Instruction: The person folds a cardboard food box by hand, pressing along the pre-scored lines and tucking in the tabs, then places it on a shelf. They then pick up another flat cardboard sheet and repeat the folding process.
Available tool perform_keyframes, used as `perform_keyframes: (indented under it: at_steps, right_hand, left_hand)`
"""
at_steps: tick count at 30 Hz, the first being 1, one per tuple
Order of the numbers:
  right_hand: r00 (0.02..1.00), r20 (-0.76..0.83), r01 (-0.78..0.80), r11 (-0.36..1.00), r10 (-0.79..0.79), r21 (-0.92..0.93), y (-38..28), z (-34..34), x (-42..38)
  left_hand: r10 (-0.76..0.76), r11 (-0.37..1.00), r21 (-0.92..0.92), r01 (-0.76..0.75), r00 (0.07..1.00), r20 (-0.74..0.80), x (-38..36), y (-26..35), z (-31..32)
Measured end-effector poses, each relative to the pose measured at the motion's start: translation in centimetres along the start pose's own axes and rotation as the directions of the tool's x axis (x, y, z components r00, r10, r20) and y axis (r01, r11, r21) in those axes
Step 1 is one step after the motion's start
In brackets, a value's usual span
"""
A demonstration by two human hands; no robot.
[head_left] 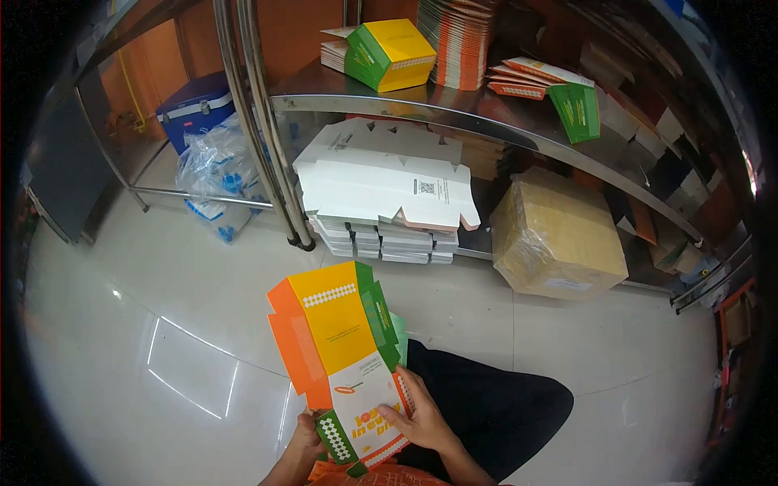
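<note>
A flat, partly folded cardboard box blank (344, 328) lies tilted over my lap, with yellow, orange, green and white printed panels. My left hand (304, 436) is closed on its lower left edge, beside a green flap with white diamonds. On the opposite side my right hand (420, 415) grips the right edge, thumb pressed on the white panel over the orange lettering. The fingers under the cardboard are hidden. A pale green piece shows behind the blank's right edge; what it is I cannot make out.
Ahead, a metal shelf (356, 101) bears a yellow-green folded box (393, 55), a tall stack of cartons (459, 49) and more folded pieces (574, 109). Below are stacked white box blanks (389, 178) and a wrapped brown carton (559, 235). A blue cooler (194, 109) stands left.
</note>
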State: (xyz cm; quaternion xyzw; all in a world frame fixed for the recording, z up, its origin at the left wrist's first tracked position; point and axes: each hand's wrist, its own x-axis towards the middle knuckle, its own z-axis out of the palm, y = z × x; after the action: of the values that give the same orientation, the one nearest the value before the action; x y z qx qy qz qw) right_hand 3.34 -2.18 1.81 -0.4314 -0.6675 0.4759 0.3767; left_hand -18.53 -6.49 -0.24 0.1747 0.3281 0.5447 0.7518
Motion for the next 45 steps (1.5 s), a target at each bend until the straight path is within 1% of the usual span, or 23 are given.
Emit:
perform_keyframes:
  at_steps: [3,6,8,9,10,12,13,15,16,17,18,20,22,23,24,26,29,31,35,37,38,40,45]
  right_hand:
    - [1.000,-0.018,-0.004,1.000,0.004,0.005,0.5,0.0,-0.1]
    - [0.999,-0.023,-0.031,0.999,0.031,0.023,0.3,-0.1,-0.2]
    - [0.998,-0.051,-0.037,0.999,0.037,0.005,0.3,-0.3,-0.2]
    - [0.996,-0.074,-0.042,0.999,0.041,-0.015,0.3,-0.6,-0.2]
    - [0.996,-0.078,-0.044,0.999,0.043,-0.016,0.3,-1.1,-0.2]
    - [0.980,0.066,-0.178,0.974,0.188,-0.138,0.0,-2.4,0.1]
    - [0.980,0.062,-0.180,0.974,0.190,-0.139,0.0,-3.2,0.4]
    - [0.970,0.240,0.037,0.940,0.048,-0.338,-0.1,-5.6,1.6]
    - [0.983,0.184,0.054,0.906,0.027,-0.419,-1.5,-7.3,2.9]
    - [0.995,0.080,-0.021,0.908,0.060,-0.419,-2.2,-8.9,4.0]
    - [0.998,-0.008,0.044,0.873,-0.055,-0.486,-3.2,-10.5,5.2]
    - [0.981,-0.108,0.109,0.913,-0.164,-0.393,-5.9,-12.4,7.4]
    - [0.996,-0.048,0.045,0.924,-0.068,-0.380,-8.0,-11.8,8.3]
    - [1.000,0.001,-0.003,0.928,0.004,-0.372,-8.1,-10.9,8.4]
    - [0.995,0.070,-0.040,0.935,0.069,-0.352,-7.2,-9.5,8.3]
    - [0.987,0.102,-0.069,0.898,0.125,-0.434,-4.9,-5.6,7.5]
    - [0.961,0.192,-0.131,0.937,0.201,-0.323,-0.6,-1.1,5.6]
    - [0.962,0.199,-0.120,0.942,0.189,-0.315,0.2,0.1,4.8]
    - [0.994,0.012,-0.099,0.928,0.110,-0.358,0.4,0.6,4.2]
    - [0.994,-0.044,-0.107,0.927,0.098,-0.360,0.7,0.1,4.1]
    - [0.987,-0.089,-0.156,0.947,0.136,-0.282,1.1,-0.1,4.2]
    - [0.973,-0.138,-0.209,0.958,0.184,-0.198,1.8,-0.4,4.4]
    - [0.981,-0.130,-0.153,0.987,0.144,-0.056,2.0,0.3,3.6]
  left_hand:
    - [0.012,0.997,-0.077,-0.006,0.997,0.076,0.1,-0.5,-0.8]
    - [-0.112,0.990,-0.088,0.114,0.993,0.020,0.0,-0.8,-2.0]
    - [0.008,0.988,-0.154,0.024,0.979,0.206,0.1,-0.6,-1.6]
    - [0.005,0.988,-0.154,0.028,0.978,0.208,0.0,-0.2,-1.2]
    - [-0.010,1.000,-0.006,0.011,0.992,0.129,-0.2,0.6,-0.8]
    - [0.019,0.932,0.362,-0.014,1.000,-0.010,-0.4,1.0,-1.2]
    - [0.015,0.932,0.362,-0.012,1.000,-0.006,-0.6,1.2,-1.1]
    - [-0.062,0.754,0.619,0.221,0.962,-0.268,-1.2,1.7,-0.6]
    - [-0.063,0.754,0.619,0.220,0.962,-0.266,-1.2,1.7,-0.9]
    - [-0.048,0.773,0.603,0.196,0.966,-0.253,-1.5,1.3,-1.4]
    - [-0.034,0.794,0.583,0.174,0.970,-0.242,-1.9,0.8,-1.8]
    - [-0.028,0.825,0.542,0.160,0.969,-0.244,-1.9,0.5,-2.5]
    - [-0.182,0.848,0.450,0.280,0.951,-0.249,-2.7,0.8,-3.3]
    - [-0.129,0.975,0.169,0.142,0.988,-0.086,-2.2,-0.7,-4.5]
    - [-0.166,0.983,0.079,0.168,0.986,-0.027,-2.5,-1.0,-5.1]
    - [-0.162,0.985,0.059,0.160,0.986,0.046,-2.7,0.5,-3.3]
    - [-0.148,0.972,0.193,0.134,0.987,0.056,-2.8,0.2,-4.0]
    - [0.015,0.992,0.123,-0.036,0.985,0.170,-2.4,0.4,-2.8]
    - [-0.074,0.993,0.093,0.069,0.996,0.044,-1.4,0.3,-3.4]
    - [-0.041,0.977,0.206,0.060,0.994,-0.098,-0.7,0.5,-2.8]
    - [0.005,0.986,0.168,0.002,0.999,-0.044,-0.6,0.1,-3.2]
    - [-0.045,0.987,0.151,0.047,0.999,-0.016,-0.3,0.0,-3.5]
    - [-0.129,0.991,-0.026,0.129,0.992,0.000,-0.4,0.4,-3.0]
